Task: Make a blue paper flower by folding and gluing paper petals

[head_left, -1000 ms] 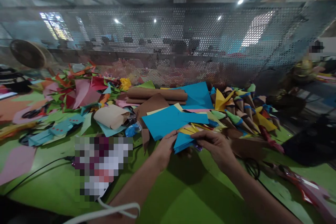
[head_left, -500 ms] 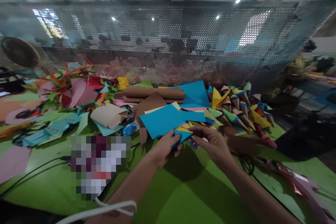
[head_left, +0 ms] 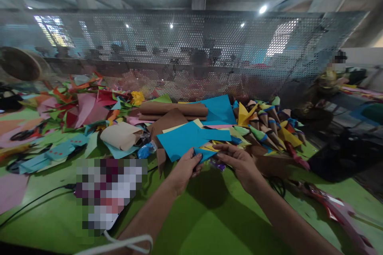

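Note:
A small piece of blue paper [head_left: 205, 153] is held between my two hands above the green table. My left hand [head_left: 186, 169] pinches its left end, thumb on top and fingers curled beneath. At the other end, the fingertips of my right hand [head_left: 237, 163] are closed on the paper's tip. Just beyond the hands lie a larger blue sheet [head_left: 181, 137] and a blue strip [head_left: 218, 134]. Behind them rest brown paper rolls [head_left: 173, 109] and another blue sheet [head_left: 220, 109]. Brown paper cones [head_left: 265, 118] with green and blue trim are piled to the right.
The green table [head_left: 233, 223] carries a heap of coloured paper [head_left: 86, 107] at left and a white power strip [head_left: 127, 195] with a cable. A red-handled tool [head_left: 332, 207] lies at right. A perforated metal panel [head_left: 167, 55] stands behind. A person [head_left: 332, 73] sits far right.
The view has shifted slightly. My hands stay together on the small blue paper, and its angle has changed a little, with more of its face showing.

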{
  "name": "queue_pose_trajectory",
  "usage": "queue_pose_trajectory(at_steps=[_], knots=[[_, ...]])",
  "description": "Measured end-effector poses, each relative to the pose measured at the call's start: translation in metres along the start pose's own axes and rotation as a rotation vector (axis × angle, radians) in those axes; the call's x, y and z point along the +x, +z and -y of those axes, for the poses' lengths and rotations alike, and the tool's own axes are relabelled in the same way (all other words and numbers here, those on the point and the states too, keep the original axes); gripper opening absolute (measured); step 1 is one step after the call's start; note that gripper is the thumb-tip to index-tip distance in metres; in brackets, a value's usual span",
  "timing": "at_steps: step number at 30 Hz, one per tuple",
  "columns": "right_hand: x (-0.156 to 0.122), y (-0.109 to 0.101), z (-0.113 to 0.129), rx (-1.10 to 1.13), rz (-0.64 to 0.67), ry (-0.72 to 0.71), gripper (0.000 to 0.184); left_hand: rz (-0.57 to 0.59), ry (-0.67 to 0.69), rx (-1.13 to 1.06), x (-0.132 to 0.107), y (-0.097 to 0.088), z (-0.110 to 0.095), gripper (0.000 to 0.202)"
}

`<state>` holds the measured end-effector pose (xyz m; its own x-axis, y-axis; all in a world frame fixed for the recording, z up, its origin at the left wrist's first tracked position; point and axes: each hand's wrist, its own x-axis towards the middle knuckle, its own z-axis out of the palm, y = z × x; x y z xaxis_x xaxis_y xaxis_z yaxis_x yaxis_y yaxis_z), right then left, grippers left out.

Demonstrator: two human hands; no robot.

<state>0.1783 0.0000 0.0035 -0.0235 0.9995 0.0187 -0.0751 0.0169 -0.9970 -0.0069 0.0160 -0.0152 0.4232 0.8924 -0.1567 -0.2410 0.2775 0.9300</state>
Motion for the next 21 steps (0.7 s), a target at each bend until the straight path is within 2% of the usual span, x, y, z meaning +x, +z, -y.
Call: queue_pose_trajectory(at_steps=[10,13,17,19,21], knots=[[0.0039,-0.0006,-0.0038,-0.335,0.126,-0.068,0.043,-0.006,0.0,0.142,-0.0004,0.001,0.0002,0.047],[0.0035,-0.0013,-0.0057,-0.401,0.088,-0.127,0.039,0.0,-0.007,0.172,0.0001,0.0009,0.0019,0.049],[-0.0013,0.0,-0.0043,-0.56,-0.038,-0.26,0.035,0.0,-0.002,0.211,0.0006,-0.0007,0.0046,0.046],[-0.0034,0.0013,-0.0029,-0.612,-0.075,-0.295,0.034,0.001,0.051,0.238,0.0005,-0.0016,0.0046,0.04],[-0.0037,0.0018,-0.0026,-0.604,-0.037,-0.272,0.031,-0.01,0.13,0.289,0.0007,-0.0023,0.004,0.036]])
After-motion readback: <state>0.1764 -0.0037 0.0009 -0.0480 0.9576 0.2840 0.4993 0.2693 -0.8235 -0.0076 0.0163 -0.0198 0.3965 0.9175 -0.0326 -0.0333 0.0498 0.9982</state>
